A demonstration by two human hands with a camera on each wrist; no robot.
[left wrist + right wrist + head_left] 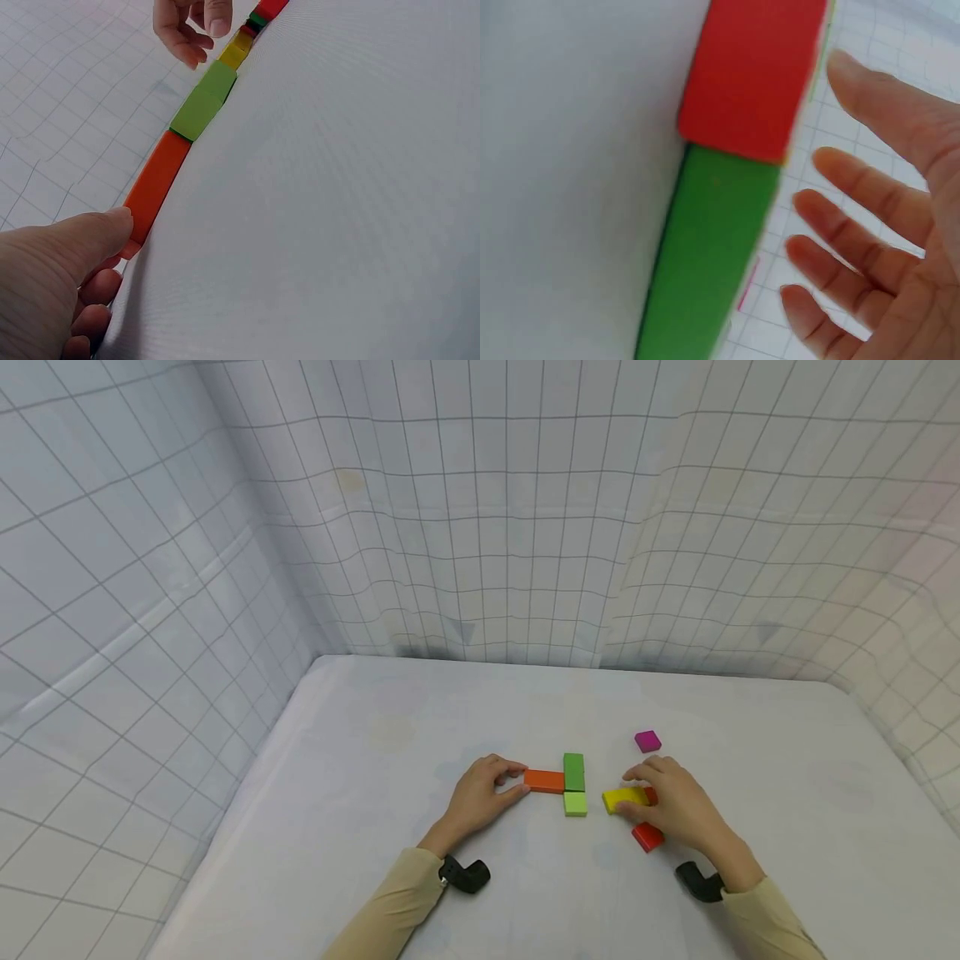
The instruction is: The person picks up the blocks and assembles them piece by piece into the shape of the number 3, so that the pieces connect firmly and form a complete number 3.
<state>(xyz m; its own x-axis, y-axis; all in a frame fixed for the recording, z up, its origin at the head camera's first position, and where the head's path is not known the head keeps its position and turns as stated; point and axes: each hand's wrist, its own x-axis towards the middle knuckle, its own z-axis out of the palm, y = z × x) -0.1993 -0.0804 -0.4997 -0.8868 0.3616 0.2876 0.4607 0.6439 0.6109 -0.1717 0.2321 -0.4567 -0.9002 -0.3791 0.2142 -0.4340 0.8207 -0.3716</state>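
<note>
My left hand (480, 797) pinches the left end of an orange block (544, 782) between thumb and fingers. That block's right end meets a dark green block (573, 772), with a light green block (575, 804) directly below it. My right hand (671, 802) hovers over a yellow block (622, 798), thumb and fingers spread to either side. A red piece (651, 795) shows partly under this hand, and a red block (648, 837) lies below. In the right wrist view, the fingers stand apart from a red block (754, 75) and a green block (712, 240).
A magenta block (648, 742) lies alone beyond my right hand. The white table (375, 727) is bordered by grid-patterned cloth walls (510, 527) at the back and sides. Each wrist wears a black camera.
</note>
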